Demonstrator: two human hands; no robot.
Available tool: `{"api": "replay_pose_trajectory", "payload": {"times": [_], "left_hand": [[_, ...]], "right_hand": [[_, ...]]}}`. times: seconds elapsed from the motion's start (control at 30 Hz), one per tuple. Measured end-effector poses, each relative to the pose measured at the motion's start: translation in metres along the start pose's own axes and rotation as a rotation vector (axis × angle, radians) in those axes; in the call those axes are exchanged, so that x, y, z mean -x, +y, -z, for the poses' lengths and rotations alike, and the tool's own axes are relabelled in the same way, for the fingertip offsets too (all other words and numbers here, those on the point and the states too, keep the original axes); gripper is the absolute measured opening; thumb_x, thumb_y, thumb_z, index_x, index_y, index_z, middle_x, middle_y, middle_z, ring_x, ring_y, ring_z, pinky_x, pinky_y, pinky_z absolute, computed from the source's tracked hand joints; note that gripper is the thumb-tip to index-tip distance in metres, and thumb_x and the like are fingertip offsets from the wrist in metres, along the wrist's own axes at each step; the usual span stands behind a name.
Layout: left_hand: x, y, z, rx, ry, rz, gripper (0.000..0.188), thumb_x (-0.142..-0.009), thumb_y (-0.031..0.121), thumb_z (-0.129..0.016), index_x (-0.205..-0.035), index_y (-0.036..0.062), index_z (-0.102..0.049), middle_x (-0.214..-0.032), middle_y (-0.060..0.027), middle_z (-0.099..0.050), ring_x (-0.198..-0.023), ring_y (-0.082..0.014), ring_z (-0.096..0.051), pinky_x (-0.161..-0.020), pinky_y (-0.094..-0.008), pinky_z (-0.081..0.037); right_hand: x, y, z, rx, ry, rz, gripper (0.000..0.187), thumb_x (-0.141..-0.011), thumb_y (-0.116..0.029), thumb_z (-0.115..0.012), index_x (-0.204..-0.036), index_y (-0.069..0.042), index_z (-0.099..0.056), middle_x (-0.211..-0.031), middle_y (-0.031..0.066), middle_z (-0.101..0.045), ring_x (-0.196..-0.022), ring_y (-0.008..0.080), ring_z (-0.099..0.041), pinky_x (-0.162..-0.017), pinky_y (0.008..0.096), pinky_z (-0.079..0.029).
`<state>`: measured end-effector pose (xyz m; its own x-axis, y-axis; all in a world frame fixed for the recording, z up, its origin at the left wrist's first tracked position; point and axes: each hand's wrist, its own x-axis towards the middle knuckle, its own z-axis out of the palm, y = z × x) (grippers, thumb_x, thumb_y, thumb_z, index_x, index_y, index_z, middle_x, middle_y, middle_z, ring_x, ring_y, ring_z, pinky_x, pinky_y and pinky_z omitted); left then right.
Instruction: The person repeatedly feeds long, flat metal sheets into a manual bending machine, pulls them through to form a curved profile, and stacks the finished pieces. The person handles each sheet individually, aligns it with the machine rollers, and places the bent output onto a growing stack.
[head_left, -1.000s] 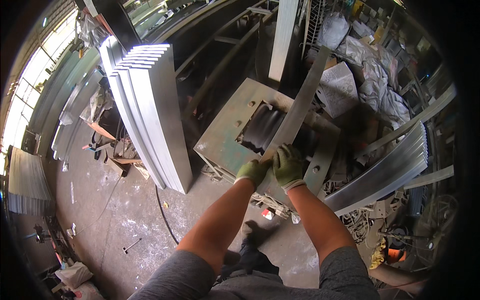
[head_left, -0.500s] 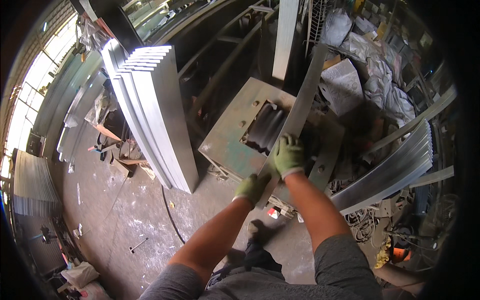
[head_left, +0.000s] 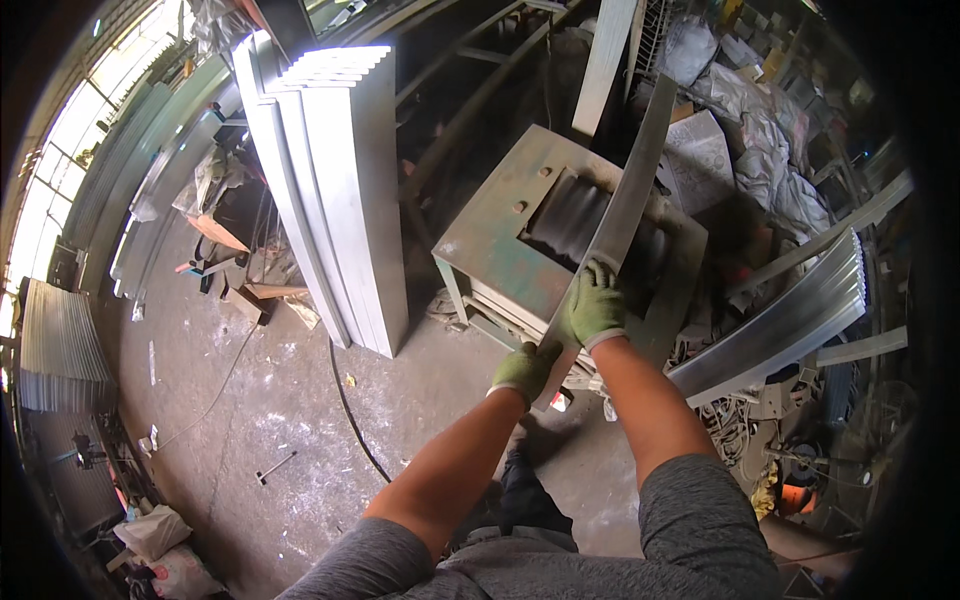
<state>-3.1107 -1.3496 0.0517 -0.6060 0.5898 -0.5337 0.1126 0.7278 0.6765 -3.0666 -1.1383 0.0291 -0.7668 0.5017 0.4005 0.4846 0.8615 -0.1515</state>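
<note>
A long, flat grey metal bar (head_left: pixel 632 190) slants over a box-shaped machine (head_left: pixel 485 235) with worn green paint. In the machine's top opening a dark ribbed roller (head_left: pixel 568 212) shows, next to the bar. My left hand (head_left: pixel 524 370), in a green glove, is closed around the bar near its lower end. Farther up, my gloved right hand (head_left: pixel 598 303) grips the bar's edge, its fingers bent over the top face. The bar covers part of the opening, and its underside is hidden.
A stack of pale metal bars (head_left: pixel 350 190) stands upright left of the machine. More curved-looking bars (head_left: pixel 770 325) lie stacked at the right. A black cable (head_left: pixel 350 415) crosses the floor, where a small T-shaped tool (head_left: pixel 276 468) lies. Crumpled white sacks (head_left: pixel 755 130) fill the far right.
My view has shifted, so the machine and the stacks sit higher and farther right. Against the machine, the bar and both hands have come slightly toward me; the grip looks the same.
</note>
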Motion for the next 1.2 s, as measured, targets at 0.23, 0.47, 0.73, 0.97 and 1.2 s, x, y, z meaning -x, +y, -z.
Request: {"api": "replay_pose_trajectory", "payload": {"times": [0.23,0.47,0.73,0.97,1.2], "left_hand": [[0.083,-0.093,-0.005,0.019,-0.027,0.083,0.079,-0.106,0.076,-0.06,-0.127,0.0015,-0.078,-0.124,-0.0345,-0.079,-0.124,-0.0526,-0.074,-0.104,-0.0571,-0.057],[0.134,-0.143,-0.007,-0.014,0.02,0.124,0.083,-0.105,0.077,-0.061,-0.131,-0.0004,-0.076,-0.131,-0.0359,-0.077,-0.129,-0.0528,-0.072,-0.106,-0.0564,-0.056],[0.006,-0.006,0.011,-0.098,-0.008,-0.034,0.069,-0.111,0.068,-0.054,-0.14,0.0079,-0.073,-0.136,-0.0321,-0.076,-0.131,-0.0516,-0.071,-0.109,-0.0552,-0.056],[-0.024,0.016,0.011,-0.258,-0.022,-0.256,0.078,-0.114,0.07,-0.049,-0.136,-0.0002,-0.074,-0.131,-0.0354,-0.077,-0.128,-0.0531,-0.072,-0.106,-0.0568,-0.057],[0.072,-0.043,0.009,-0.151,0.004,0.094,0.082,-0.108,0.078,-0.054,-0.131,0.0022,-0.075,-0.126,-0.0358,-0.078,-0.124,-0.0547,-0.072,-0.106,-0.0598,-0.055]], "right_hand": [[0.094,-0.072,0.008,-0.09,-0.061,0.017,0.038,-0.103,-0.02,-0.065,-0.134,0.002,-0.064,-0.157,0.022,-0.057,-0.147,0.0478,-0.053,-0.124,0.0587,-0.045],[0.151,-0.119,0.016,-0.149,0.052,0.025,0.042,-0.102,-0.021,-0.068,-0.137,0.001,-0.066,-0.154,0.0209,-0.059,-0.143,0.0483,-0.056,-0.121,0.0608,-0.045],[0.004,-0.01,-0.006,-0.073,-0.013,-0.032,0.038,-0.105,-0.029,-0.064,-0.134,-0.004,-0.066,-0.153,0.0184,-0.061,-0.144,0.0451,-0.056,-0.122,0.0561,-0.047],[-0.038,0.01,0.011,-0.045,0.004,-0.025,0.027,-0.106,-0.027,-0.062,-0.12,-0.005,-0.07,-0.127,0.0172,-0.072,-0.121,0.0414,-0.068,-0.106,0.0554,-0.055],[-0.019,-0.005,0.022,-0.302,0.038,0.077,0.023,-0.102,-0.027,-0.07,-0.109,-0.006,-0.075,-0.129,0.0141,-0.077,-0.127,0.0385,-0.07,-0.106,0.0563,-0.057]]}}
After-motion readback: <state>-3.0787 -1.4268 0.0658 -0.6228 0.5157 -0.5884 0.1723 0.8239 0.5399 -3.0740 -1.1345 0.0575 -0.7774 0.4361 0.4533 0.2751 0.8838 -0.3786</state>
